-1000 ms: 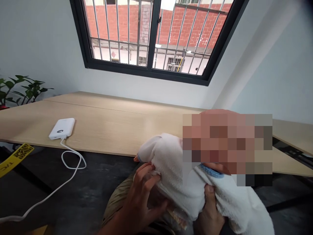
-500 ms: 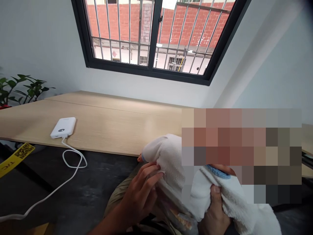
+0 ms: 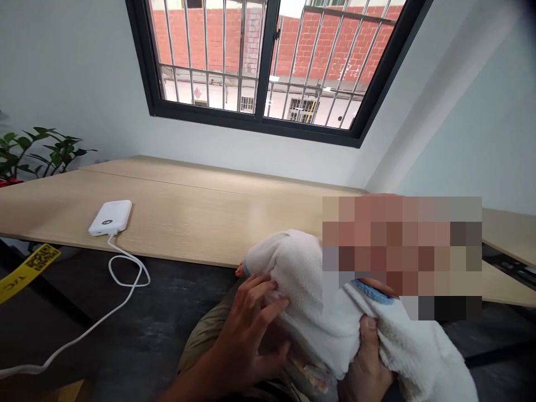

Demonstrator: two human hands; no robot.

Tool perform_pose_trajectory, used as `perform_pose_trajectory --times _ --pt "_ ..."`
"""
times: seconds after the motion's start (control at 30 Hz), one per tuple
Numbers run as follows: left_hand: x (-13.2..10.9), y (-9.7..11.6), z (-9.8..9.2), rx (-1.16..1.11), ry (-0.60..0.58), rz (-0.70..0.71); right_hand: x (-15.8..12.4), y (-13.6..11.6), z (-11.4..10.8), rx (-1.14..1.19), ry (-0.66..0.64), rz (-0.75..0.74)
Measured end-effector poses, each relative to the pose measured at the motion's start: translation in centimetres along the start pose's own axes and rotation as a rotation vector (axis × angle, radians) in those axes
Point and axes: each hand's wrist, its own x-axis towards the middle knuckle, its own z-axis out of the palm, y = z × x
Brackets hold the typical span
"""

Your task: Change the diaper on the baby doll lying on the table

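A baby-like figure in a white terry garment (image 3: 304, 273) with blue trim (image 3: 374, 293) lies across my lap. Its head area is pixelated, so I cannot tell whether it is a doll. My left hand (image 3: 251, 318) rests its fingertips on the garment's side, fingers spread and thumb apart from them. Lower right, my right hand (image 3: 371, 360) grips the cloth below the blue trim, thumb pressed on top and its other fingers hidden. Below the garment, between my hands, shows a clear plastic-looking piece (image 3: 316, 377) with an orange-brown pattern.
Ahead stands a light wooden table (image 3: 201, 206). On its left lies a white power bank (image 3: 111, 216), its white cable (image 3: 98, 325) hanging off the edge. A yellow tag (image 3: 31, 271) hangs at left. A plant (image 3: 46, 148) and a barred window (image 3: 255, 61) are beyond.
My left thumb has moved away from its fingers, and the hand has opened and shifted slightly right along the cloth. My right hand keeps its grip.
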Motion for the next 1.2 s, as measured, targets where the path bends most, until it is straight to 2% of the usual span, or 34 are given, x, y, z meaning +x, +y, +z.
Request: perform_pose_trajectory --times 0.23,0.33,0.43,0.5,0.73,0.8,0.93,1.2 --pt "-0.1 1.5 2.0 0.114 0.078 -0.072 0.1 1.0 -0.7 -0.062 0.019 0.095" --pt "-0.1 1.7 2.3 0.163 0.121 -0.051 0.2 1.4 -1.0 -0.118 -0.008 0.013" --pt "-0.2 2.0 2.6 0.225 0.134 -0.002 0.5 2.0 -1.5 -0.159 -0.104 -0.127" --pt "-0.4 2.2 3.0 0.263 0.154 0.059 0.6 2.3 -1.7 -0.197 -0.111 -0.153" --pt "-1.0 2.6 4.2 0.248 0.296 0.242 -0.5 1.2 -0.8 -0.224 0.019 -0.043" --pt "-0.8 2.4 3.9 0.208 0.268 0.282 -0.7 0.8 -0.5 -0.202 0.039 -0.001" --pt "-0.4 1.8 2.8 0.163 0.095 0.315 -0.2 0.4 -0.2 -0.128 0.022 0.017" --pt "-2.2 0.3 1.4 0.142 -0.082 0.221 0.8 0.1 0.9 -0.002 -0.051 -0.115"
